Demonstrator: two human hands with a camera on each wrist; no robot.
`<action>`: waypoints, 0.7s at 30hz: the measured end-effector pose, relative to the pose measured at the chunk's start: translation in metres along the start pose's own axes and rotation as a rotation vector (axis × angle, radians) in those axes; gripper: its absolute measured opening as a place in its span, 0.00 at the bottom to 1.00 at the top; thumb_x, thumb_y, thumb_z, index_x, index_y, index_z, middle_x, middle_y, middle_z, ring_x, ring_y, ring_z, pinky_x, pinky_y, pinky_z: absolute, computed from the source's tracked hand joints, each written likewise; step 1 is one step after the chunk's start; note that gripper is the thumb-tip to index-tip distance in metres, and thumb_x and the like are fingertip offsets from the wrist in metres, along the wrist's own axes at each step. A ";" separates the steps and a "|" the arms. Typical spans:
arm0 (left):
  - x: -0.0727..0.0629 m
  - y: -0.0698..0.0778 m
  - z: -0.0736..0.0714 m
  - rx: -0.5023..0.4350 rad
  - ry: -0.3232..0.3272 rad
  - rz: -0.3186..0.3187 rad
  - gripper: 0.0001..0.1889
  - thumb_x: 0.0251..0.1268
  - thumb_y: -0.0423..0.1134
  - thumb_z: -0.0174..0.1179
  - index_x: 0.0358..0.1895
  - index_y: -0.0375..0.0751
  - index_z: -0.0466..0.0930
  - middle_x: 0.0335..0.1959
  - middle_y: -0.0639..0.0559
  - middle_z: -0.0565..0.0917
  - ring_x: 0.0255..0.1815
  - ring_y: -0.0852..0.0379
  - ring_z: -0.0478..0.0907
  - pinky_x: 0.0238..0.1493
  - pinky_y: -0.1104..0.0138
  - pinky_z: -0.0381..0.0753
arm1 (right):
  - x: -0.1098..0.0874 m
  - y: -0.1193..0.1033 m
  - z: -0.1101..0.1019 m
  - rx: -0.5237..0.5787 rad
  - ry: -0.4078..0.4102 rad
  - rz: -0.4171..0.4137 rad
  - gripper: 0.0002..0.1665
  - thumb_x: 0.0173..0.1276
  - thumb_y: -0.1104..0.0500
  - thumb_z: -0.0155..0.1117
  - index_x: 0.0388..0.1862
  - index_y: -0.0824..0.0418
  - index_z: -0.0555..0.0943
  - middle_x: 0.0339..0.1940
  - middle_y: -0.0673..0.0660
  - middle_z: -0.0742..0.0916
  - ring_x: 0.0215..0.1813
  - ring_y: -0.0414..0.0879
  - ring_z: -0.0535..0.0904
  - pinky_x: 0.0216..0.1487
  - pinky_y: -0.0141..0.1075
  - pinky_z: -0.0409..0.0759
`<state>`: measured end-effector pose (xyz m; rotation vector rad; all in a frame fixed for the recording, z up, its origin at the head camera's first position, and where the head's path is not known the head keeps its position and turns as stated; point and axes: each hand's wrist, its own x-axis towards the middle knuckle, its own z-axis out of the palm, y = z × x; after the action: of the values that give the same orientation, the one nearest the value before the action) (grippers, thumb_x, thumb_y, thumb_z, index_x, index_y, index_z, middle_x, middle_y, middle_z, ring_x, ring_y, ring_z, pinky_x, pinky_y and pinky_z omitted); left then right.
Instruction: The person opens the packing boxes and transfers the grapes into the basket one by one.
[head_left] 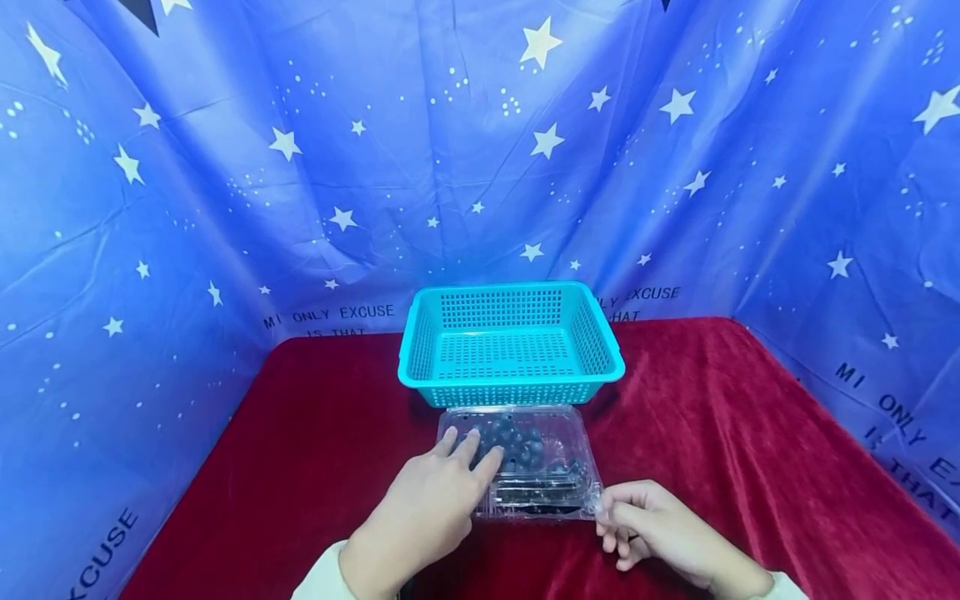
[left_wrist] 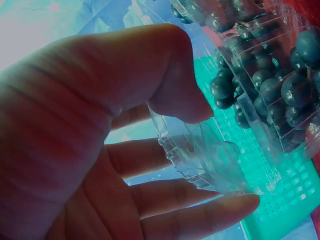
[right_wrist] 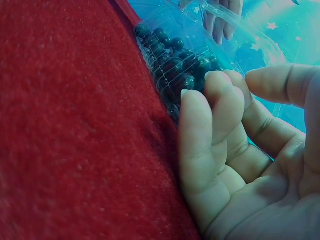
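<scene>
A clear plastic clamshell box (head_left: pixel 555 433) of dark round berries, which look like blueberries (head_left: pixel 517 442), lies on the red cloth in front of a turquoise basket. My left hand (head_left: pixel 431 508) rests on the box's left side with its fingers spread over the clear top. In the left wrist view the thumb (left_wrist: pixel 180 75) bends in at the edge of the clear plastic, and the straighter fingers show through it. With thumb and forefinger my right hand (head_left: pixel 656 529) pinches the front right corner of the box; its other fingers (right_wrist: pixel 197 135) curl loosely below.
The turquoise perforated basket (head_left: pixel 517 392) stands just behind the box, with no contents showing. Dark red velvet cloth (head_left: pixel 720 433) covers the table. Blue star-printed curtains (head_left: pixel 465 150) hang at the back and along both sides.
</scene>
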<state>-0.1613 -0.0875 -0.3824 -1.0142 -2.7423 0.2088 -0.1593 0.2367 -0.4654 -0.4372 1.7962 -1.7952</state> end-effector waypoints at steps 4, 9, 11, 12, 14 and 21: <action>0.000 -0.002 -0.002 0.000 0.010 0.000 0.36 0.53 0.43 0.78 0.69 0.51 0.78 0.66 0.42 0.82 0.66 0.39 0.81 0.49 0.55 0.89 | 0.000 0.000 0.000 -0.008 -0.005 -0.018 0.14 0.76 0.67 0.51 0.42 0.84 0.72 0.30 0.53 0.85 0.30 0.36 0.80 0.34 0.35 0.87; 0.000 -0.004 -0.004 -0.016 0.010 -0.003 0.36 0.53 0.42 0.77 0.69 0.50 0.77 0.67 0.42 0.82 0.67 0.40 0.80 0.51 0.56 0.89 | 0.001 0.000 -0.001 -0.017 0.003 -0.015 0.14 0.76 0.67 0.51 0.42 0.83 0.73 0.30 0.53 0.85 0.29 0.36 0.80 0.34 0.36 0.88; 0.000 -0.006 -0.005 -0.032 0.002 -0.010 0.38 0.52 0.44 0.78 0.70 0.50 0.77 0.68 0.42 0.81 0.68 0.40 0.79 0.52 0.56 0.88 | 0.001 0.000 -0.001 -0.024 0.006 -0.016 0.14 0.76 0.67 0.51 0.42 0.83 0.74 0.30 0.53 0.85 0.29 0.36 0.80 0.33 0.36 0.88; 0.000 -0.007 -0.006 -0.041 0.001 -0.012 0.38 0.52 0.45 0.79 0.70 0.50 0.77 0.68 0.42 0.81 0.68 0.40 0.79 0.52 0.56 0.88 | 0.000 0.000 -0.001 -0.026 0.007 -0.017 0.14 0.76 0.67 0.51 0.42 0.82 0.74 0.30 0.53 0.85 0.29 0.36 0.80 0.33 0.36 0.88; -0.001 -0.010 -0.007 -0.055 0.003 -0.014 0.40 0.50 0.46 0.80 0.70 0.49 0.77 0.68 0.42 0.81 0.69 0.41 0.79 0.53 0.56 0.88 | 0.000 0.000 -0.001 -0.030 0.008 -0.019 0.14 0.76 0.68 0.51 0.43 0.82 0.75 0.30 0.53 0.85 0.29 0.36 0.80 0.33 0.36 0.88; -0.002 -0.017 -0.011 -0.081 0.074 -0.015 0.39 0.48 0.43 0.80 0.68 0.47 0.79 0.65 0.44 0.83 0.67 0.42 0.80 0.50 0.57 0.89 | -0.001 -0.002 0.000 -0.044 0.015 -0.020 0.13 0.75 0.67 0.51 0.43 0.81 0.76 0.29 0.53 0.84 0.29 0.37 0.80 0.34 0.36 0.88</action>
<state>-0.1680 -0.1015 -0.3689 -0.9997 -2.7100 0.0574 -0.1593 0.2371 -0.4630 -0.4615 1.8504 -1.7798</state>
